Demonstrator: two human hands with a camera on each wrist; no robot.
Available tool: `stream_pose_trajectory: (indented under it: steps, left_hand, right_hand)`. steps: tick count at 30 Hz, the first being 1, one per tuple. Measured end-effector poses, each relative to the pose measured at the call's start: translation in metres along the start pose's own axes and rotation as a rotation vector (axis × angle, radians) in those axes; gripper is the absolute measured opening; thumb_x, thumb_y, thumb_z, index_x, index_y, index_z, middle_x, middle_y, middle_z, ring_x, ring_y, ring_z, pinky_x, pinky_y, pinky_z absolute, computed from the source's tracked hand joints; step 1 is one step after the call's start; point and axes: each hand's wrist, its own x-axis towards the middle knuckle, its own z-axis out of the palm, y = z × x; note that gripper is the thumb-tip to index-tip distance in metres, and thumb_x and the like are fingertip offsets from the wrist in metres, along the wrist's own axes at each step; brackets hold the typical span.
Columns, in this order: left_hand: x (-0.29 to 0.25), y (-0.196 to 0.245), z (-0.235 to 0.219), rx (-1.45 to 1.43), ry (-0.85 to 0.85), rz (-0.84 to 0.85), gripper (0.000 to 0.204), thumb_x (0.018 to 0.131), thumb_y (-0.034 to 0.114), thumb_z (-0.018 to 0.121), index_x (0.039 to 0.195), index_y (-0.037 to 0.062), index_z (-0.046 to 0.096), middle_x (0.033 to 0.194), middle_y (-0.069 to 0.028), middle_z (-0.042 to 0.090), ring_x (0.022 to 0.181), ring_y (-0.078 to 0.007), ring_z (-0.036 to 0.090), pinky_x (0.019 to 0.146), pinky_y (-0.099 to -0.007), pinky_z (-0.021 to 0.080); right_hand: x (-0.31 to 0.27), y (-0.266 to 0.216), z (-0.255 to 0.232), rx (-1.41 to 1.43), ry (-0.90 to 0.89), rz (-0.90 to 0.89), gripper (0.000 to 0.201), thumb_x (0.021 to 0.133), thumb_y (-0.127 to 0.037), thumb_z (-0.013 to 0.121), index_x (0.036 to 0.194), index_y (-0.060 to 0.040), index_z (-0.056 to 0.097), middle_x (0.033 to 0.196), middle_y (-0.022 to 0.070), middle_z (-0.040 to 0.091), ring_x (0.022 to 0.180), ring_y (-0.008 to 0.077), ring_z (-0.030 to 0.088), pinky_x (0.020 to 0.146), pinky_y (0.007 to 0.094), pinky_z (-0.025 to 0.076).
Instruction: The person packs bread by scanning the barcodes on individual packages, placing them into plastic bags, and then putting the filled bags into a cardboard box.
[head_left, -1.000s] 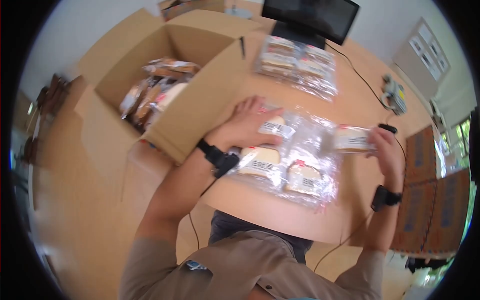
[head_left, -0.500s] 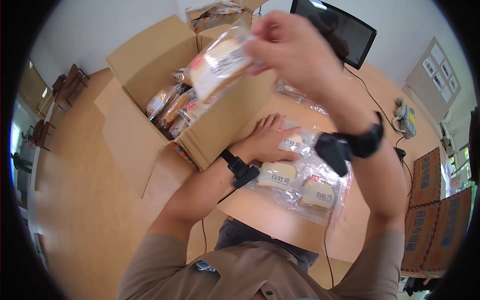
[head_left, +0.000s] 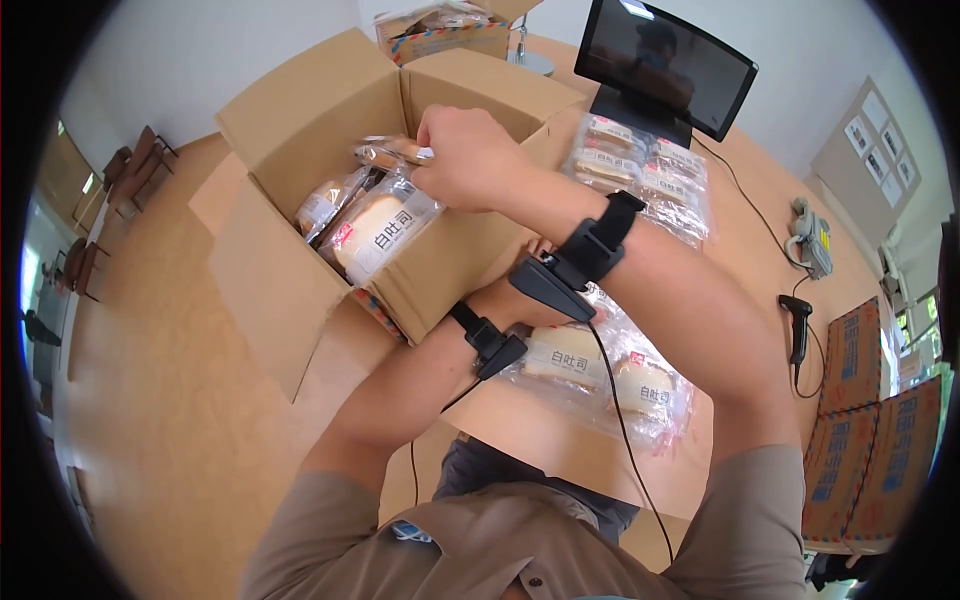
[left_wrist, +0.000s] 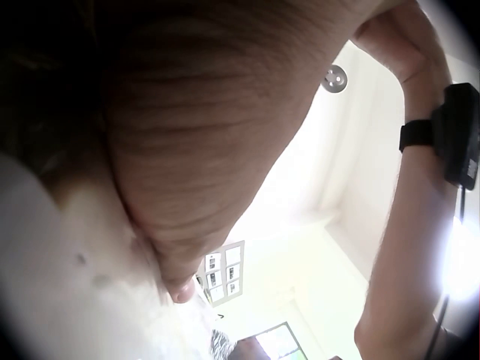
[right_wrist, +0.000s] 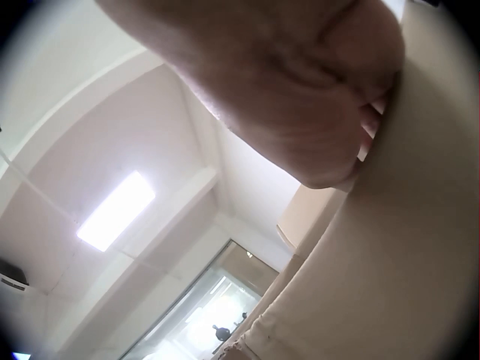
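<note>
My right hand is over the open cardboard box, its fingers curled at the wrapper edge of a packaged bread slice. That packet lies among other wrapped breads inside. The box wall hides most of the fingers in the right wrist view. On the table, my left hand rests on a clear bag of packaged slices, largely covered by my right wrist. The left wrist view shows this hand close up, its thumb extended against pale wrapping.
Another bag of packaged slices lies by the monitor. A telephone and a black scanner are on the right side of the table. Printed cartons stand at the right; another box stands behind.
My right hand has carried the bread packet from the table's right side, up and over, down into the box. My left hand has stayed on the bag.
</note>
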Motion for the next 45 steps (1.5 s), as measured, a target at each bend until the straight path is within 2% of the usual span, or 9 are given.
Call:
stream_pose_trajectory:
  steps: [2,4,9,11,20,28,33,36,45]
  left_hand:
    - [0.0,-0.014,0.019,0.3,0.207,0.141,0.082,0.084,0.062,0.084,0.148,0.0133,0.066,0.157,-0.0254,0.047,0.149,-0.0467,0.038,0.121,-0.0627,0.033]
    - [0.005,-0.015,0.005,-0.255,0.138,0.294,0.078,0.087,0.064,0.079,0.147,0.0165,0.067,0.159,-0.0248,0.045,0.15,-0.0501,0.035,0.12,-0.0656,0.033]
    - [0.011,0.025,-0.022,0.212,-0.144,0.036,0.09,0.087,0.063,0.079,0.162,0.0202,0.055,0.158,-0.0317,0.043,0.154,-0.0489,0.031,0.128,-0.0562,0.025]
    - [0.011,0.023,-0.018,0.211,-0.12,0.037,0.091,0.087,0.064,0.08,0.163,0.0192,0.055,0.159,-0.0311,0.042,0.154,-0.0481,0.031,0.128,-0.0559,0.025]
    - [0.008,0.027,-0.027,0.124,-0.13,-0.004,0.088,0.088,0.052,0.087,0.163,0.0197,0.054,0.159,-0.0264,0.04,0.154,-0.0435,0.034,0.127,-0.0482,0.033]
    - [0.008,0.027,-0.025,0.154,-0.134,-0.009,0.087,0.089,0.052,0.087,0.163,0.0187,0.054,0.158,-0.0248,0.041,0.153,-0.0419,0.035,0.127,-0.0475,0.034]
    - [0.008,0.027,-0.026,0.134,-0.143,-0.018,0.09,0.088,0.057,0.085,0.163,0.0163,0.054,0.158,-0.025,0.042,0.154,-0.0426,0.034,0.128,-0.0487,0.032]
    - [0.007,0.027,-0.026,0.154,-0.131,0.003,0.091,0.088,0.058,0.084,0.163,0.0151,0.054,0.157,-0.0254,0.042,0.153,-0.043,0.034,0.128,-0.0491,0.031]
    - [0.008,0.025,-0.026,0.172,-0.139,0.022,0.09,0.089,0.056,0.084,0.163,0.0153,0.054,0.16,-0.0262,0.041,0.154,-0.044,0.033,0.128,-0.0501,0.03]
  right_hand:
    - [-0.017,0.001,-0.014,0.19,0.107,0.001,0.034,0.086,-0.018,0.081,0.113,0.0017,0.071,0.101,0.0198,0.078,0.09,0.0295,0.078,0.083,0.0412,0.062]
    - [-0.04,0.013,-0.03,0.256,0.192,-0.072,0.03,0.089,-0.016,0.08,0.112,0.0017,0.071,0.099,0.0158,0.078,0.088,0.025,0.077,0.081,0.0383,0.061]
    - [-0.145,0.069,-0.1,0.418,0.184,-0.097,0.018,0.101,-0.014,0.075,0.111,0.0005,0.072,0.093,0.0049,0.077,0.081,0.0125,0.074,0.074,0.0289,0.06]
    - [-0.197,0.099,-0.121,0.738,0.036,0.123,0.015,0.105,-0.016,0.073,0.109,-0.0016,0.073,0.092,0.0032,0.077,0.08,0.0099,0.073,0.075,0.0256,0.06]
    - [-0.382,0.198,-0.09,0.64,-0.146,0.865,0.016,0.109,-0.01,0.062,0.105,0.0009,0.072,0.084,0.0047,0.073,0.069,0.0119,0.07,0.061,0.0265,0.059]
    - [-0.387,0.176,-0.051,0.744,-0.056,0.838,0.014,0.108,-0.008,0.061,0.111,-0.0007,0.073,0.083,0.0026,0.073,0.066,0.0089,0.067,0.059,0.0241,0.055]
    - [-0.379,0.179,-0.044,0.836,0.058,0.566,0.033,0.106,-0.003,0.057,0.135,-0.0035,0.072,0.103,0.0028,0.075,0.086,0.0087,0.07,0.078,0.0273,0.059]
    - [-0.375,0.169,-0.055,1.093,-0.014,0.81,0.039,0.103,-0.001,0.056,0.139,-0.0036,0.071,0.109,0.0034,0.073,0.095,0.0094,0.069,0.086,0.0286,0.059]
    - [-0.382,0.171,-0.039,0.976,-0.103,0.66,0.034,0.105,-0.008,0.061,0.137,-0.0028,0.071,0.091,-0.0006,0.072,0.08,0.0067,0.065,0.074,0.0246,0.055]
